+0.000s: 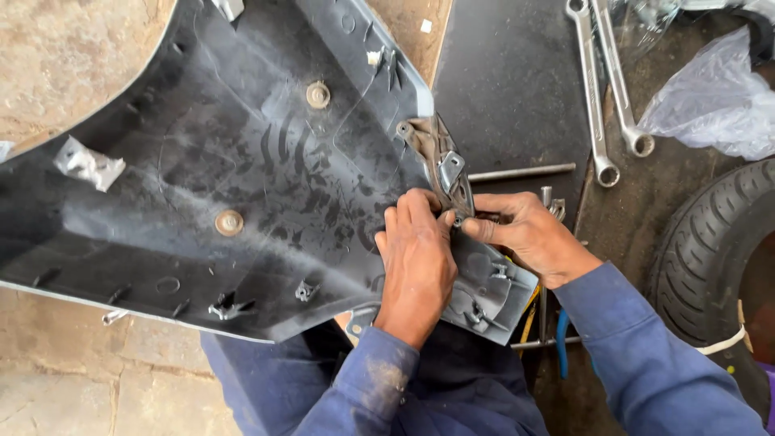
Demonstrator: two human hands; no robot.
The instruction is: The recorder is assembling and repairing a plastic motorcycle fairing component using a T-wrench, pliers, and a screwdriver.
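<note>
Got my left hand (417, 262) flat on the dusty grey plastic body panel (242, 186) across my lap, right hand (525, 234) pinching its metal latch bracket (442, 161) at the edge, spanners (601, 89) and tyre (710, 250) lying on the workshop floor.

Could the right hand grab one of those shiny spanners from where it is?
Probably yes. The right hand is pinching the metal bracket on the plastic panel, but the spanners lie on the dark mat just beyond it, with nothing lying between. It would have to let go first.
</note>
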